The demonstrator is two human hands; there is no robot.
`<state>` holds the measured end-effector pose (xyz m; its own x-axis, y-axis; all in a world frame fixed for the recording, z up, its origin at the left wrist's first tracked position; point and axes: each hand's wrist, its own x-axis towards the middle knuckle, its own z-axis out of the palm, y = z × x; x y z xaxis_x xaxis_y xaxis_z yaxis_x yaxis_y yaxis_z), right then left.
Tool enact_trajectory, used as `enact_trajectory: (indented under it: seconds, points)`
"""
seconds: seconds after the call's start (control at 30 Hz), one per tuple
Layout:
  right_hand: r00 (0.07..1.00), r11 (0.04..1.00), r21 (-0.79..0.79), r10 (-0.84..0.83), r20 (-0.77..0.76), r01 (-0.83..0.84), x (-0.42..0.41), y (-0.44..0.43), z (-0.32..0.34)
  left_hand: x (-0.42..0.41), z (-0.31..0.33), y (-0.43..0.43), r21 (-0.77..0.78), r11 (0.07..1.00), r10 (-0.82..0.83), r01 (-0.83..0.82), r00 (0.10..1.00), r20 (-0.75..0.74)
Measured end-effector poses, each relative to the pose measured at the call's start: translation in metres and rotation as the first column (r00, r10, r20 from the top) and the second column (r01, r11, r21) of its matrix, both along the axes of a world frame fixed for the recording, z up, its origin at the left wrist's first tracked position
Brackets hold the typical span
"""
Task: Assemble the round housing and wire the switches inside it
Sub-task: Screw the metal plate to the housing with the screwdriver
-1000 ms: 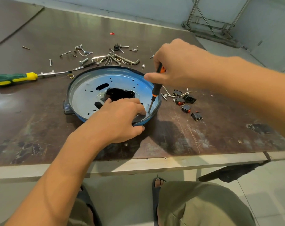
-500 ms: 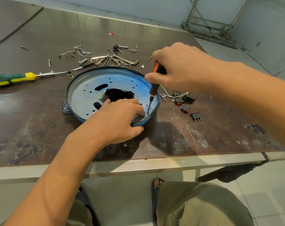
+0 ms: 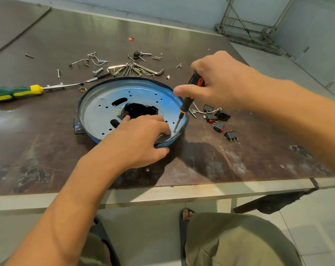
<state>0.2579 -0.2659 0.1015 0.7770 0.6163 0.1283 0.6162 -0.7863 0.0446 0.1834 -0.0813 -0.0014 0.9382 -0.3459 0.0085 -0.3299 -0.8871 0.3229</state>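
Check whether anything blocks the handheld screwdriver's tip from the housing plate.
Nothing visible. The screwdriver in the right hand has its tip on the round housing near its right rim; the left hand grips that rim just beside it.

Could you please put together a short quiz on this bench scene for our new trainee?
1. True or false: the green-and-yellow screwdriver lies untouched on the table, left of the round housing.
2. Which tool does the right hand grip? A) the green-and-yellow screwdriver B) the black-and-orange screwdriver C) a hex key
3. Short answer: on which side of the housing do the loose switches lie?

Key: 1 true; 2 B; 3 on its right, on the table.
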Motion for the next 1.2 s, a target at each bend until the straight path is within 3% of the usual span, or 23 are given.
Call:
enact_trajectory:
  seconds: [0.07,0.17,0.27,0.4,0.5,0.6,0.67,0.77,0.87,1.03,1.1,1.2]
  points:
    - [0.999,0.999,-0.010,-0.042,-0.018,0.042,0.001,-0.002,0.002,0.000,0.000,0.000,-0.001,1.000,-0.001,0.001,1.000,0.002]
    - [0.993,0.997,-0.059,0.039,-0.114,-0.046,-0.004,-0.004,0.007,-0.001,0.000,0.000,0.000,1.000,-0.006,0.006,1.000,0.003]
    - [0.965,0.993,0.016,0.116,-0.234,-0.115,-0.009,0.001,0.011,0.000,-0.001,0.000,-0.005,1.000,-0.009,0.009,1.000,0.003]
    - [0.991,0.994,0.105,0.015,-0.133,-0.001,-0.010,0.011,0.003,0.000,-0.004,0.000,0.005,1.000,-0.021,0.021,1.000,0.017]
    - [0.978,0.963,0.237,-0.078,-0.195,0.124,-0.010,0.009,-0.004,0.001,-0.007,0.001,0.049,0.998,-0.048,0.047,0.999,0.016]
    - [0.983,0.933,0.314,-0.148,-0.108,0.175,-0.009,-0.003,-0.009,0.001,-0.008,0.001,0.098,0.993,-0.070,0.069,0.998,0.007]
    - [0.967,0.782,0.571,-0.177,-0.182,0.250,-0.005,-0.019,-0.012,0.000,-0.008,0.000,0.123,0.990,-0.067,0.065,0.998,0.015]
    - [0.937,0.358,0.869,-0.064,-0.343,0.342,-0.004,-0.045,-0.017,-0.003,-0.009,-0.002,0.215,0.975,-0.073,0.053,0.994,0.085]
    - [0.904,0.065,0.903,0.038,-0.427,0.424,-0.004,-0.057,-0.037,-0.004,-0.007,-0.002,0.251,0.967,-0.076,0.048,0.992,0.105]
    - [0.826,-0.150,0.812,0.101,-0.554,0.563,0.007,-0.055,-0.084,0.000,-0.006,-0.004,0.170,0.985,-0.045,0.038,0.998,0.038]
    - [0.791,-0.113,0.783,0.077,-0.607,0.612,0.012,-0.055,-0.104,0.001,-0.007,-0.006,0.156,0.988,-0.015,0.006,0.998,0.056]
    - [0.745,0.109,0.738,-0.068,-0.663,0.666,0.022,-0.056,-0.129,0.002,-0.006,-0.015,0.189,0.980,0.033,-0.065,0.986,0.166]
